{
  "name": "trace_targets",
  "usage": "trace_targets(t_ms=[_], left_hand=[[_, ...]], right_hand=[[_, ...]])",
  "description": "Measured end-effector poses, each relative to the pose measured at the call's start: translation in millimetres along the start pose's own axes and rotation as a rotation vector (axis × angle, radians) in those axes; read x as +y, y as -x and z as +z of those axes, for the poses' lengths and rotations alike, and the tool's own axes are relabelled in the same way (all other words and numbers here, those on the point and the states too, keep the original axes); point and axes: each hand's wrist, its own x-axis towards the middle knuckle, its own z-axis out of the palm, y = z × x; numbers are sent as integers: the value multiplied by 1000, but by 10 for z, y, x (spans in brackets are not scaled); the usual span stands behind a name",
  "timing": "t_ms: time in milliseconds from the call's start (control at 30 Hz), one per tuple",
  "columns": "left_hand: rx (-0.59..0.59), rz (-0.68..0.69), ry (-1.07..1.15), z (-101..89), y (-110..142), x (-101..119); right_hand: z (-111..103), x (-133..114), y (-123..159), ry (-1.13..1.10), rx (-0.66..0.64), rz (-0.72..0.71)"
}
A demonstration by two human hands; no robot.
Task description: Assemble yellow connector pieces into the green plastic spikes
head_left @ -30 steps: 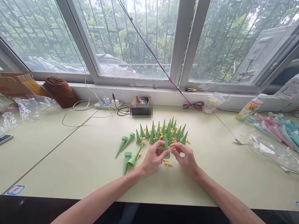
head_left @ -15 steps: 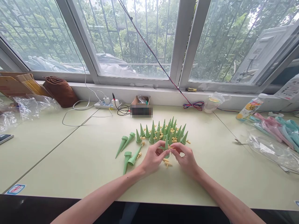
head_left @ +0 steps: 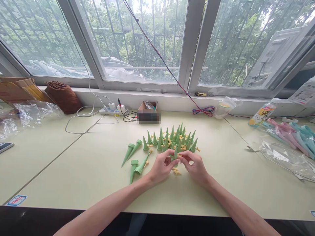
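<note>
My left hand is closed around a green plant watering spike, whose pointed tip stands up. Fingertips of my right hand pinch a small yellow valve at the side of that spike; the fingers partly hide where the two meet. Loose yellow valves lie on the table just below my hands. Beyond them stands a cluster of upright green spikes, many with yellow valves sticking out. To the left, several more spikes lie on their sides, with yellow pieces beside one of them.
A small cardboard box and a power strip sit at the back by the window. On the right are a bottle, pink and teal plastic items and a clear bag. A brown pouch stands back left.
Both hands stay almost in place around the spike and valve. The view has shifted very slightly; nothing else has visibly moved.
</note>
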Motion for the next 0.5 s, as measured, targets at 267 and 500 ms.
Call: trace_targets(t_ms=[267,500], left_hand=[[6,16,-30,-6,-8,-21],[13,-2,78,-11,-18,44]], right_hand=[[-6,14,-8,47,-28,-17],[-13,-34,-15,89,-29,-25]])
